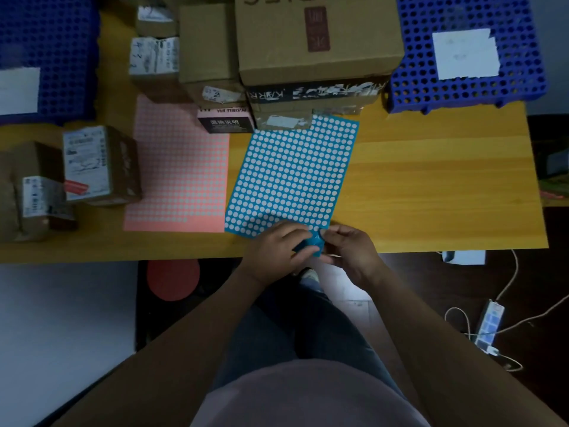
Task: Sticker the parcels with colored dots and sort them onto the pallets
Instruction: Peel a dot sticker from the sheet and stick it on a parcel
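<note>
Peeling looks like the step here: the near corner of the blue sheet of white dot stickers (292, 177), lying on the yellow wooden counter (431, 180), is pinched between the left hand (277, 251) and right hand (351, 254). Best done slowly, sheet kept flat, so the dot isn't creased.

A single head-worn wide-angle view looks steeply down, close above the wooden table (431, 180) edge.

Pretty dim room overall. There's a yellow wooden table (431, 186) with visible grain, over a dark brown floor (542, 272). A white power strip (490, 325) lies on the floor at right, with pale cables (509, 282) trailing around it.
</note>
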